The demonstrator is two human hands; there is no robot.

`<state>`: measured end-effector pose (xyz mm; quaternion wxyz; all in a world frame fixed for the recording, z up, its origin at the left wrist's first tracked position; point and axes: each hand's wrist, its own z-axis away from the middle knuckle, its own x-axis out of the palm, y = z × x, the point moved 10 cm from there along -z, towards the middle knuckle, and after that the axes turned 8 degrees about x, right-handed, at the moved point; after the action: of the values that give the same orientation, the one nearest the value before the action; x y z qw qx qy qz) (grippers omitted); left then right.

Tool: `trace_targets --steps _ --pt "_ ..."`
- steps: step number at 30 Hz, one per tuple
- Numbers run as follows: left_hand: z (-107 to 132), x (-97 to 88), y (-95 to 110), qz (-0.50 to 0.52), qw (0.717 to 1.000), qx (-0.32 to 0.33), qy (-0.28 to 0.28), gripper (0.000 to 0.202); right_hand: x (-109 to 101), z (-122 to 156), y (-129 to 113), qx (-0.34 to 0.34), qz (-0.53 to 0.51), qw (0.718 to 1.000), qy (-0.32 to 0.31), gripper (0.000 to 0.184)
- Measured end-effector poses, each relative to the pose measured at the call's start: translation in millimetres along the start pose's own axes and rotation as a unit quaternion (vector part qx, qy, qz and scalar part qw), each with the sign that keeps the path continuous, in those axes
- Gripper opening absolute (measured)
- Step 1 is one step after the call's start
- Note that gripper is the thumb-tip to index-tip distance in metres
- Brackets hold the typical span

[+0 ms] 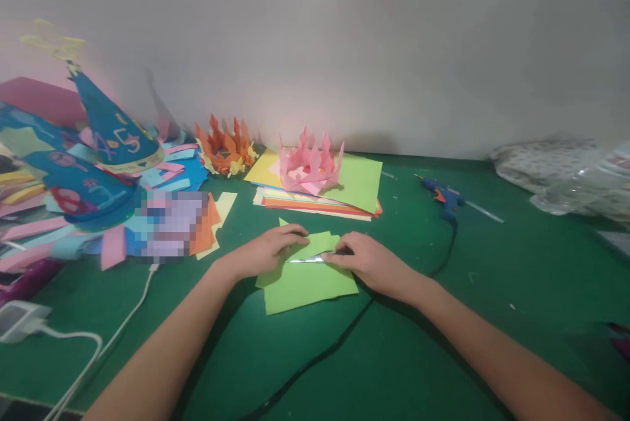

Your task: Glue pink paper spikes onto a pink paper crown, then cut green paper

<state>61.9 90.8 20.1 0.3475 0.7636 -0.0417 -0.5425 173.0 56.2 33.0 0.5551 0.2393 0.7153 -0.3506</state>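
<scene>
Light green paper [310,290], in several overlapping pieces, lies on the table in front of me. My left hand [268,252] rests on its upper left part, fingers stretched across the paper and thumb apart. A slim silver-bladed cutting tool [306,260] with a dark handle lies across the paper, its tip toward my left hand. My right hand [367,260] holds the handle end, with the fingers curled over it. Whether it is scissors or a knife is hidden by the fingers.
Behind the paper, a pink paper crown [312,168] sits on stacked coloured sheets [361,185], beside an orange crown [226,149]. Blue cone hats [115,129] stand left. A blue glue gun [440,195] and plastic bottle [583,178] lie right. A black cord [325,352] crosses the green table.
</scene>
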Motion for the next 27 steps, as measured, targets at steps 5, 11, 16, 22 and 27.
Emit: trace_targets --steps 5,11,16,22,27 --pt "-1 -0.4 -1 -0.003 1.0 -0.004 0.01 0.047 -6 6 1 -0.03 -0.006 0.999 -0.014 0.037" --pt "-1 -5.8 -2 -0.032 0.998 -0.018 0.048 0.041 -26 16 38 0.02 -0.047 0.998 0.028 0.032" --pt "2 -5.1 -7 -0.049 0.996 -0.037 0.063 0.047 -28 18 62 0.086 -0.046 0.994 0.043 0.022" --pt "3 -5.3 -6 -0.056 0.995 -0.055 0.065 0.05 -24 17 74 0.119 0.011 0.991 0.053 0.023" --pt "0 -6.7 -5 -0.053 0.995 -0.045 0.077 0.048 -32 14 58 0.116 0.064 0.985 0.109 0.029"
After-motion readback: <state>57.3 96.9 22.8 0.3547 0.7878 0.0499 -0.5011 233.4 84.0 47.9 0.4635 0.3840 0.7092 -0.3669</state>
